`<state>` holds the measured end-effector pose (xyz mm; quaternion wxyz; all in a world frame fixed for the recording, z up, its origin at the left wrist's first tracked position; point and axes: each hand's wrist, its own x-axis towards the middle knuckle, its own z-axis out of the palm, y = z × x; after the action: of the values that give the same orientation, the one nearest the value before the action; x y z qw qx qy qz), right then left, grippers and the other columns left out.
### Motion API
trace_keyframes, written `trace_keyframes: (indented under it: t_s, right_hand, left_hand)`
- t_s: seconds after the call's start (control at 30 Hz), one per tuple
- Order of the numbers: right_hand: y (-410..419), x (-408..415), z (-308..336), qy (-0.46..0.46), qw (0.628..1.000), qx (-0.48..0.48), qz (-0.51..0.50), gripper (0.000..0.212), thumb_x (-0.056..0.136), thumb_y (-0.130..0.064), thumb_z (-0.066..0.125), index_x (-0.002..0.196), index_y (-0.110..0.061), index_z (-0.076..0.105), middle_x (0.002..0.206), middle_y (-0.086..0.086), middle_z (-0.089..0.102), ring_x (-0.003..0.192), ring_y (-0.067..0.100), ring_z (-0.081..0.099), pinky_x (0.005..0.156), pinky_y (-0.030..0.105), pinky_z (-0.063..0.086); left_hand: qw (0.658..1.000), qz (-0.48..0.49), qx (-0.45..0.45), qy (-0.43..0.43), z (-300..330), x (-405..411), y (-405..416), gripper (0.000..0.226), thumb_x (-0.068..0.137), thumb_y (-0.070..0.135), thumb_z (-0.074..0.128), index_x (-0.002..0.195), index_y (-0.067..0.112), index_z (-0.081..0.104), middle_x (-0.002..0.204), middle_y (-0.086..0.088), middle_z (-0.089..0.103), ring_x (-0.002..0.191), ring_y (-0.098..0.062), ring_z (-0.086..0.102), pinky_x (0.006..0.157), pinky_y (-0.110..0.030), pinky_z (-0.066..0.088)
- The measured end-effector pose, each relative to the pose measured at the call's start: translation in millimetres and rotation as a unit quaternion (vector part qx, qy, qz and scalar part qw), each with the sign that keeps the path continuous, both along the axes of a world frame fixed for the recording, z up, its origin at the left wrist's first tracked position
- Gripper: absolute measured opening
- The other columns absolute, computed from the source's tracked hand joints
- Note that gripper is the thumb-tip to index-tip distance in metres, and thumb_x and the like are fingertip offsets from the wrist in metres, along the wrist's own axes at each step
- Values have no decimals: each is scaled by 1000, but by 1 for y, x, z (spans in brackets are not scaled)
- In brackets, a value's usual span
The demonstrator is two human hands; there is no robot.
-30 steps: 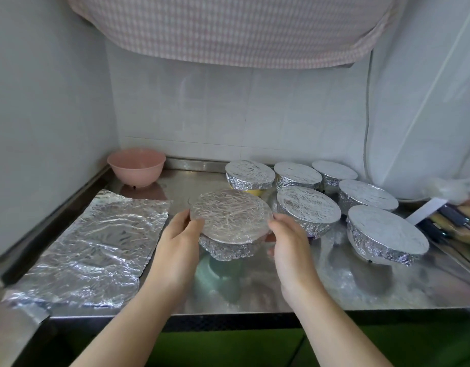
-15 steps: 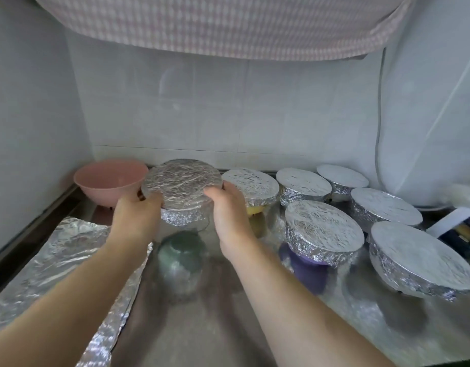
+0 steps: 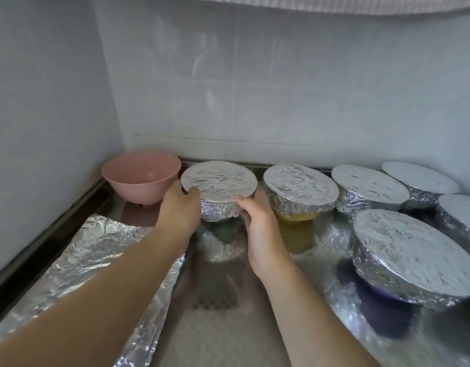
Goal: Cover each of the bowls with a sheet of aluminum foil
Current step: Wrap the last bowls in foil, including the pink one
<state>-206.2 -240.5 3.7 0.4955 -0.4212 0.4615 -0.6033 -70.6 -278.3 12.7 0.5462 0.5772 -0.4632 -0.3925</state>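
A foil-covered bowl is held between both hands at the back of the steel counter, between the pink bowl and the row of covered bowls. My left hand grips its left side, thumb on the foil rim. My right hand grips its right side, fingers curled round the wrapped wall. An uncovered pink bowl stands in the back left corner. A loose sheet of aluminum foil lies flat on the left, partly under my left forearm. Several other foil-covered bowls stand to the right, the nearest a yellow one.
A large covered purple bowl stands at the front right. The white tiled walls close the counter on the left and behind. A raised steel edge runs along the left wall. A checked cloth hangs overhead.
Both hands have carried the covered bowl from the counter's front centre away to the back, beside the pink bowl. The view has moved forward and closer to the counter.
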Motion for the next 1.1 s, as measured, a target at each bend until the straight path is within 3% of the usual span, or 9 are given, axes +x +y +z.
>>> trace_keyframes:
  t_s: [0.13,0.23,0.3,0.4,0.57,0.77,0.93,1.03,1.1]
  right_hand:
    - [-5,-9,-3,26,999,33,9,69,76,-47,68,144,-34,60,133,-18,70,128,8,62,115,41,43]
    - [-2,-13,-6,10,995,93,-13,76,69,-61,70,138,-30,65,132,-12,70,124,14,63,113,46,44]
    - [-1,-15,-7,11,994,106,-33,60,77,-56,67,128,-25,71,124,-9,74,118,14,65,109,43,47]
    - [2,-15,-5,14,995,93,-43,36,94,-45,65,118,-21,75,114,-5,78,112,16,70,100,40,51]
    - [2,-17,-6,10,996,74,-48,30,96,-37,64,119,-21,75,112,-9,77,110,12,68,87,32,47]
    - [2,-17,-7,22,997,62,-36,57,74,-54,62,119,-22,76,109,-7,79,106,17,70,92,40,51]
    - [16,-18,7,60,996,18,-69,30,81,-52,61,80,-22,64,73,-3,57,73,19,53,77,38,42]
    - [42,-19,13,91,992,8,-85,34,81,-54,59,83,-20,58,81,-1,61,79,20,56,75,39,42]
    - [67,-22,10,64,995,11,-73,43,80,-52,60,102,-16,66,103,-1,72,97,21,66,89,41,48]
  left_hand:
    - [997,-30,43,59,-3,2,-6,25,105,29,52,120,20,70,114,-3,76,105,-29,69,84,-38,47]
    - [987,22,84,134,0,13,-3,30,106,32,55,84,15,66,71,-7,66,75,-29,60,71,-39,45]
    - [979,53,90,178,4,27,-3,34,107,32,55,81,11,64,53,-2,65,58,-25,61,59,-33,52]
    - [968,76,93,218,13,50,-11,35,108,34,54,121,2,62,78,-12,78,56,-17,74,59,-31,65]
    - [968,73,108,216,19,75,-29,36,106,13,52,142,14,53,112,-17,73,59,-24,76,53,-38,64]
    - [977,76,61,192,20,81,-24,39,102,7,43,138,7,57,117,-19,74,82,-31,80,67,-40,66]
    - [984,77,14,162,55,70,30,27,106,11,40,117,1,63,81,-16,79,78,-27,80,71,-36,65]
    - [988,17,5,154,79,56,85,23,107,11,45,110,0,65,84,-21,79,80,-32,80,65,-35,65]
    - [991,-27,20,132,84,42,120,24,107,10,43,107,-1,65,86,-25,78,80,-36,79,66,-39,66]
